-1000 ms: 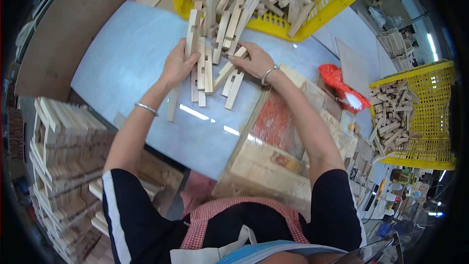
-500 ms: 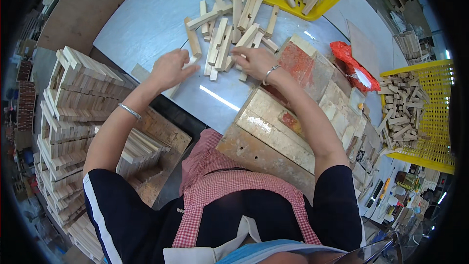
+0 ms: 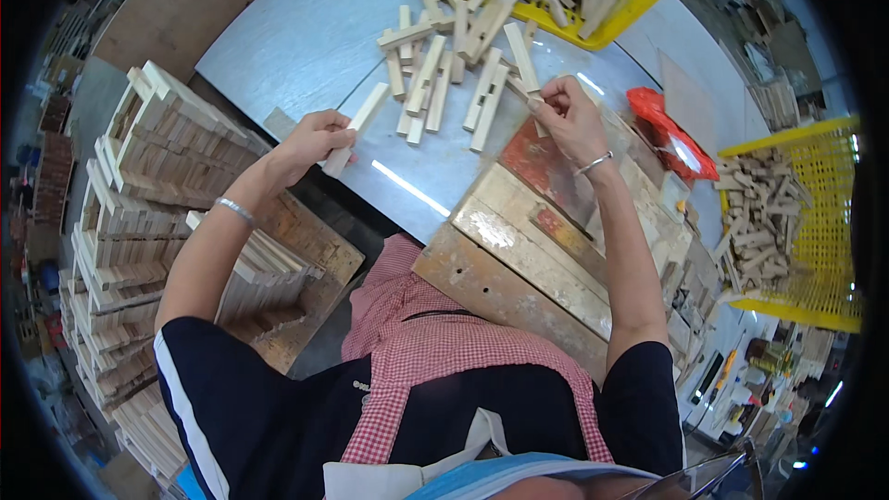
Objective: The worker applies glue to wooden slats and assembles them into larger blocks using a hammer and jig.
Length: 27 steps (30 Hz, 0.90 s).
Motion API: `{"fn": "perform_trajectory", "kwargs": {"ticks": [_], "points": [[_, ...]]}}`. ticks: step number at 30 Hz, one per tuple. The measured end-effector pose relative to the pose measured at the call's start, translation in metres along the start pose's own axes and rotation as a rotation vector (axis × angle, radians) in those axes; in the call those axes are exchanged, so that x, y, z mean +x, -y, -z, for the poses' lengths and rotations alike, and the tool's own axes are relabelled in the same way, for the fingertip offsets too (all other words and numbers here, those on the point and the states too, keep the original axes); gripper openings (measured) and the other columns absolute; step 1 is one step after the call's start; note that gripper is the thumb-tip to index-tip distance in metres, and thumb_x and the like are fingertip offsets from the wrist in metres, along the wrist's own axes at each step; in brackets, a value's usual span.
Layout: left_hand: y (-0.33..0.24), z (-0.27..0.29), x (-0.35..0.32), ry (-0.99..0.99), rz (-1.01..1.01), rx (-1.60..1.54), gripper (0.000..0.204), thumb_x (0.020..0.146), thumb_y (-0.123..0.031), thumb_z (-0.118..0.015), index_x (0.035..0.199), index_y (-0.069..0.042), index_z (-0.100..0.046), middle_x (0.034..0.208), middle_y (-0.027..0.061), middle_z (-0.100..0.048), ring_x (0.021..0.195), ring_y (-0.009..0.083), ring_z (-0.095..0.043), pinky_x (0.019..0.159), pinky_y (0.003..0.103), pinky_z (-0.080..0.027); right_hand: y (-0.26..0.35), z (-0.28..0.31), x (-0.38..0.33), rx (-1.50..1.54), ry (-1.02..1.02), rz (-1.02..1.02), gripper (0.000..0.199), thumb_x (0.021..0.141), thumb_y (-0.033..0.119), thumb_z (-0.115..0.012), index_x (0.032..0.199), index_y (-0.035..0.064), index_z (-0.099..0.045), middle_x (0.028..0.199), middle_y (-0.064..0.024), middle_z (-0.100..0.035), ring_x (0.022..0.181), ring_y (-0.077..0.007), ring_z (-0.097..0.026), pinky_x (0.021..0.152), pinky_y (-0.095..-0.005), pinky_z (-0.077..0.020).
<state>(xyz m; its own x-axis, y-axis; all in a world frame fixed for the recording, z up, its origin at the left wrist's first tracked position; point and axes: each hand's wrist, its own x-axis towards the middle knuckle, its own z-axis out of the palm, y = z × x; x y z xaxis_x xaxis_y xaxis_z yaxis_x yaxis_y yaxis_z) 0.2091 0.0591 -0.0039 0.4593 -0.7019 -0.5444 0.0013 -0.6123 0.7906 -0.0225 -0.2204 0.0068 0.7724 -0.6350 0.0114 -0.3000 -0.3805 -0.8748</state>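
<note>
My left hand (image 3: 324, 139) is closed on a pale wooden stick (image 3: 369, 109), held at a slant over the near left edge of the table. On the right, my right hand (image 3: 569, 113) pinches the lower end of another wooden stick (image 3: 520, 54), which points up and away from me. Between the hands, a loose pile of notched wooden sticks (image 3: 428, 83) lies on the grey-blue table (image 3: 306, 28). Two sticks (image 3: 485, 100) lie side by side close to my right hand.
A yellow basket (image 3: 602, 37) full of sticks stands at the far side. At right are wooden boards (image 3: 519, 222), a red plastic bag (image 3: 669, 134) and another yellow basket (image 3: 829, 222) with short wood pieces. Tall stacks of wood strips (image 3: 139, 222) rise at left.
My hands have moved apart from the pile. The left now holds a stick at the table edge; the right has gone to the right and holds another stick.
</note>
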Motion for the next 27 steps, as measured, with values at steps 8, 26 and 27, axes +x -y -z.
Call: {"fn": "perform_trajectory", "kwargs": {"ticks": [8,26,27], "points": [[-0.041,-0.100,-0.025,0.081,-0.257,-0.336,0.033,0.092,-0.017,-0.058,0.117,0.002,-0.050,0.092,0.0102,-0.068,0.078,0.0126,-0.062,0.071,0.028,-0.049,-0.060,0.063,-0.046,0.085,-0.070,0.007,0.023,0.081,0.018,-0.068,0.097,0.0014,-0.063,0.084,-0.0087,-0.067,0.072,-0.0108,-0.061,0.066,-0.0262,-0.0493],[-0.112,-0.236,0.022,0.229,0.000,-0.199,0.028,0.093,-0.018,-0.045,0.084,0.007,-0.055,0.073,0.0165,-0.061,0.060,0.0244,-0.065,0.053,0.031,-0.057,-0.067,0.072,-0.065,-0.375,-0.052,0.067,0.023,0.085,0.024,-0.060,0.093,0.0047,-0.069,0.085,-0.0154,-0.064,0.079,-0.0294,-0.062,0.072,-0.0361,-0.0479],[-0.112,-0.241,0.023,0.220,-0.003,-0.196,0.028,0.093,-0.018,-0.045,0.084,0.007,-0.055,0.073,0.0165,-0.061,0.060,0.0244,-0.065,0.053,0.031,-0.057,-0.065,0.070,-0.067,-0.369,-0.053,0.076,0.023,0.085,0.024,-0.060,0.093,0.0047,-0.069,0.085,-0.0154,-0.064,0.079,-0.0294,-0.062,0.072,-0.0361,-0.0479]]}}
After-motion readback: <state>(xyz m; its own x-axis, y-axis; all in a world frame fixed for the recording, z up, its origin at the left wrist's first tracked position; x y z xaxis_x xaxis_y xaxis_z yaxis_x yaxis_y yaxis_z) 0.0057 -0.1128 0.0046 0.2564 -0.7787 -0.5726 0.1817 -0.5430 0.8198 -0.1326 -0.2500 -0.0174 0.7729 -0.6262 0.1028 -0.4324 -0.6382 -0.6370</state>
